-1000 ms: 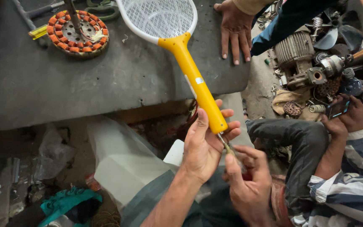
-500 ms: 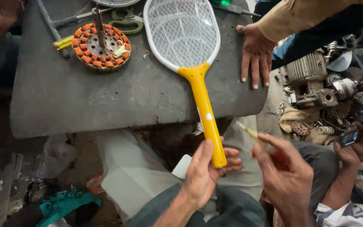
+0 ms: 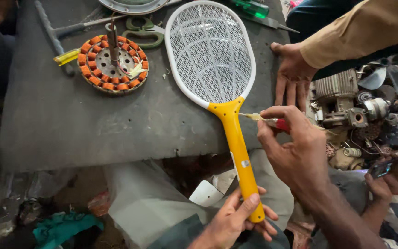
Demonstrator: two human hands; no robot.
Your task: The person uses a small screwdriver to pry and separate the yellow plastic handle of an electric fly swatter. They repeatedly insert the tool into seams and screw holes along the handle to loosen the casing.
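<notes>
Yellow racket handle [image 3: 242,161] in left hand [image 3: 236,221]

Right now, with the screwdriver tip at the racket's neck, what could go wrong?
1. The left hand grips only the handle end of the yellow racket; it may pivot under pressure.
2. The screwdriver in the right hand could slip off the neck into the white mesh.
3. Another person's hand rests flat close by.
</notes>
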